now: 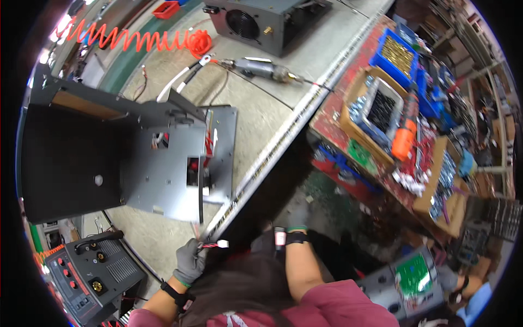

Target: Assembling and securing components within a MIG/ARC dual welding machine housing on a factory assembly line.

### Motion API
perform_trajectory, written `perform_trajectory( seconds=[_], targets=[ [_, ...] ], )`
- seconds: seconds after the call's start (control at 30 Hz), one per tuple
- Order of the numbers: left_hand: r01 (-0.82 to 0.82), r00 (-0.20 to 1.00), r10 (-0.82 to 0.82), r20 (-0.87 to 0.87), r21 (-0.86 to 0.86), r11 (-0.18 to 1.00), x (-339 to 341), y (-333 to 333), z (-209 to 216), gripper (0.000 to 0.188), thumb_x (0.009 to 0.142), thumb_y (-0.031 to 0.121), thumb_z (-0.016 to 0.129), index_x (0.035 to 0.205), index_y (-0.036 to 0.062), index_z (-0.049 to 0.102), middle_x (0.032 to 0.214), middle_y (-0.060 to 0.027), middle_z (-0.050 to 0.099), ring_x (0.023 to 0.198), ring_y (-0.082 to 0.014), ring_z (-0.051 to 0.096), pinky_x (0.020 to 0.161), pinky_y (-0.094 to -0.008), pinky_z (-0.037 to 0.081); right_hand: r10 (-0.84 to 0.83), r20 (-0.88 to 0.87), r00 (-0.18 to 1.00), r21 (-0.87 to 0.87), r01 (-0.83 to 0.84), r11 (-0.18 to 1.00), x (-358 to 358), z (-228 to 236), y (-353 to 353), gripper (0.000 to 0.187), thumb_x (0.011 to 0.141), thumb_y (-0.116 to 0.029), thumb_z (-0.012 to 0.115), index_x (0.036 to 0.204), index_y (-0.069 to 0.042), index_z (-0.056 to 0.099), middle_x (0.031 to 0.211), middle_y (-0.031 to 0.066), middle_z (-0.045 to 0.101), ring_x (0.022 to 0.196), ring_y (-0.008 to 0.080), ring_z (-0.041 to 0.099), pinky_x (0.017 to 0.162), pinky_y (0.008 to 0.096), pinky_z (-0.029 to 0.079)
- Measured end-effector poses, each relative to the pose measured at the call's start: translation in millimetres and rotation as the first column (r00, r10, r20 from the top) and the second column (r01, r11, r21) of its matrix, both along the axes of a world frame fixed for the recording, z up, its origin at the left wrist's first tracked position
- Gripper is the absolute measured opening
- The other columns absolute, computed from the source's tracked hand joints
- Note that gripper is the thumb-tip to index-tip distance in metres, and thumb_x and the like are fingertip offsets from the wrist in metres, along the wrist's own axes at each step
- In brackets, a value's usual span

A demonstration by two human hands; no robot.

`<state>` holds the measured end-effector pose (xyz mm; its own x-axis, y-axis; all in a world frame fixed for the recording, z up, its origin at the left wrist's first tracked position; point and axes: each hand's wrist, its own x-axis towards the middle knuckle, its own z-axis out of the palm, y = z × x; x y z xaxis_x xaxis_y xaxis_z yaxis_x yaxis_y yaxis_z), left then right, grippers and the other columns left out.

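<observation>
My left hand (189, 262), in a grey glove, is closed at the bench's near edge. From its fingers sticks a short red-and-black cable (209, 245) ending in a white plug connector (222, 244). Just beyond that hand stands an open dark metal housing (163, 188), its panel cut with rectangular holes and red wires showing behind. My right hand (298, 217), also gloved, is stretched forward over the gap between bench and parts table. It is smeared by motion, so its fingers cannot be made out. A small dark object with a pale label (279, 237) is beside its wrist.
An air screwdriver (259, 70) on a coiled red hose (131, 39) lies on the bench. Behind it sits a grey unit with a fan (267, 24). The parts table holds an orange tool (404, 133) and screw bins (397, 54). A co-worker's gloved hand (448, 278) touches a panel at right.
</observation>
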<state>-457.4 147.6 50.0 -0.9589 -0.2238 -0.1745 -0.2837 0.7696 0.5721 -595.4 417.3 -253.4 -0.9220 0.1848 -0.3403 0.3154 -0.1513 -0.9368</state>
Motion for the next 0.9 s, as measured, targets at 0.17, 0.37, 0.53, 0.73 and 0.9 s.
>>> perform_trajectory(
  seconds=[0.17,0.37,0.53,0.73,0.9],
  targets=[
    [-0.068,0.997,0.048,0.053,0.47,0.88,-8,42,60,0.018,0.091,0.018,0.05,0.095,0.004,0.06,0.072,-0.008,0.059,0.061,-0.0198,0.058,0.056,-0.0296,0.044,-0.019,-0.192,0.981,-0.221,-0.024,0.975,-30,289,-58,0.025,0.084,-0.009,0.062,0.107,-0.005,0.054,0.098,0.0106,0.063,0.078,0.0081,0.057,0.066,0.021,0.049],
    [-0.181,0.98,0.174,0.099,0.81,0.558,-43,80,120,0.038,0.095,0.042,0.044,0.093,0.0057,0.057,0.065,0.0015,0.047,0.059,-0.0065,0.04,0.053,-0.0234,0.032,0.068,-0.26,0.963,-0.475,-0.188,0.859,-1,388,-12,0.03,0.085,-0.015,0.065,0.11,-0.003,0.055,0.102,0.0143,0.064,0.062,0.0042,0.052,0.056,0.0194,0.045],
    [-0.069,0.991,0.137,0.003,0.873,0.483,-58,91,159,0.039,0.097,0.043,0.039,0.09,0.0078,0.054,0.061,0.0029,0.043,0.052,-0.0051,0.036,0.048,-0.0211,0.029,0.029,-0.294,0.955,-0.676,-0.23,0.7,26,432,4,0.032,0.09,-0.025,0.059,0.115,-0.005,0.055,0.096,0.0107,0.065,0.042,0.0011,0.034,0.042,0.018,0.031],
    [-0.054,0.994,0.103,0.034,0.978,0.203,-61,92,176,0.036,0.097,0.045,0.037,0.091,0.0109,0.05,0.057,0.0047,0.038,0.041,-0.0053,0.032,0.038,-0.0187,0.027,0.046,-0.304,0.952,-0.55,-0.215,0.807,39,465,3,0.028,0.096,-0.023,0.048,0.117,-0.006,0.054,0.091,0.0069,0.061,0.041,0.0005,0.03,0.041,0.0178,0.028],
    [-0.013,0.991,0.134,0.022,0.997,-0.07,-50,81,198,0.034,0.097,0.043,0.037,0.09,0.012,0.05,0.054,0.0043,0.035,0.036,-0.0057,0.029,0.033,-0.0187,0.026,0.169,-0.29,0.942,-0.516,-0.303,0.801,51,485,-7,0.03,0.096,-0.023,0.046,0.118,-0.004,0.053,0.082,0.0036,0.057,0.041,-0.0004,0.028,0.038,0.0164,0.024]
  ],
)
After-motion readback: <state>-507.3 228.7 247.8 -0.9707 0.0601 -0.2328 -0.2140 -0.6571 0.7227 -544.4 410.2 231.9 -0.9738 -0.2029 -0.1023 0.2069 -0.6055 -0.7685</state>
